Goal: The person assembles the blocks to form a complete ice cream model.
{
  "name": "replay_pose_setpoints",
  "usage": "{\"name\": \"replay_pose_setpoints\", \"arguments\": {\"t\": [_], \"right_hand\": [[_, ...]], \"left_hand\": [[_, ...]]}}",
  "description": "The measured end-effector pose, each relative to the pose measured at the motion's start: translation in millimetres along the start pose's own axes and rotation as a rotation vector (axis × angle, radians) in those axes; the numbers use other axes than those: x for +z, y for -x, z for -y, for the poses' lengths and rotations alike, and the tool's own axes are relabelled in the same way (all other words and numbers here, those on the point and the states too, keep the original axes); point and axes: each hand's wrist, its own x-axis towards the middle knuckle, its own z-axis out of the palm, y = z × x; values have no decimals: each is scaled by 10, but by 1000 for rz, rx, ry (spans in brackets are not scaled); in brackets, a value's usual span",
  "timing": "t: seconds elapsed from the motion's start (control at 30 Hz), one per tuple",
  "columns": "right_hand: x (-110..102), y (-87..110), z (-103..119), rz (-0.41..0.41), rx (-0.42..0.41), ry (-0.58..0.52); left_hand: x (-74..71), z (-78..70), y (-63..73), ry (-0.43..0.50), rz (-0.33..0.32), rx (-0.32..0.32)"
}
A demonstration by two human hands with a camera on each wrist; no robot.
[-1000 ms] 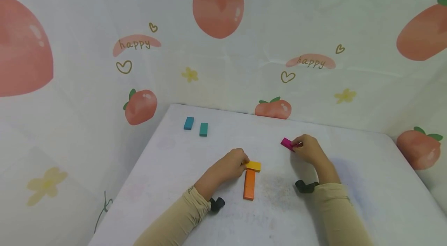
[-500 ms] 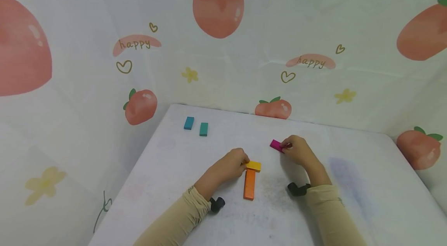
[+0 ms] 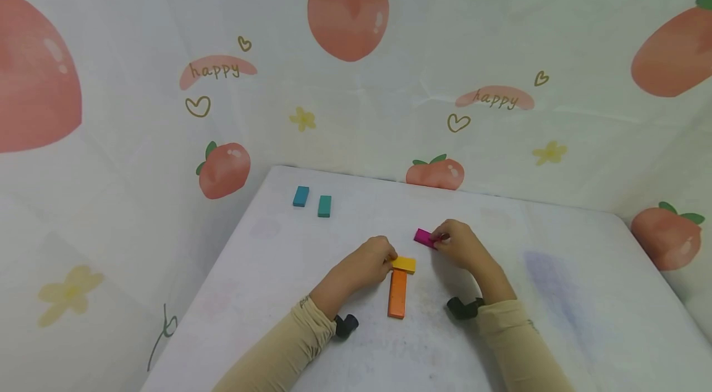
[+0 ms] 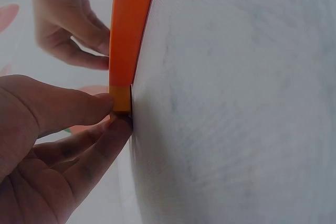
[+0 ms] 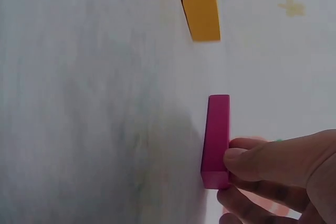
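Note:
My left hand (image 3: 364, 263) pinches the left end of a yellow block (image 3: 405, 264) lying crosswise on the white table. Against the yellow block's near side lies an orange block (image 3: 397, 294), pointing toward me, so the two form a T. In the left wrist view, thumb and fingers (image 4: 92, 109) grip the yellow block's end where it meets the orange one. Behind and to the right of the T, my right hand (image 3: 461, 245) holds a magenta block (image 3: 424, 237) by its right end. The right wrist view shows a gap between the magenta block (image 5: 216, 140) and the yellow one (image 5: 203, 17).
A blue block (image 3: 301, 196) and a teal block (image 3: 325, 206) lie side by side, apart, at the table's far left. A printed cloth (image 3: 356, 114) hangs behind the table (image 3: 267, 318). Each wrist wears a black camera (image 3: 463, 308).
My right hand has moved left and slightly nearer, bringing the magenta block closer to the yellow one. The left hand, yellow block and orange block have stayed in place.

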Motion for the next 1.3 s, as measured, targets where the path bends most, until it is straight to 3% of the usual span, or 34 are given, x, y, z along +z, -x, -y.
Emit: {"name": "replay_pose_setpoints", "arguments": {"t": [0.63,0.97,1.3], "right_hand": [[184,24,250,45,-95,2],[219,67,404,72,-152,-11],[239,75,386,87,-189,-6]], "left_hand": [[18,38,-15,-41,-24,18],[-17,13,13,4,-38,18],[0,17,-15,-25,-44,29]]}}
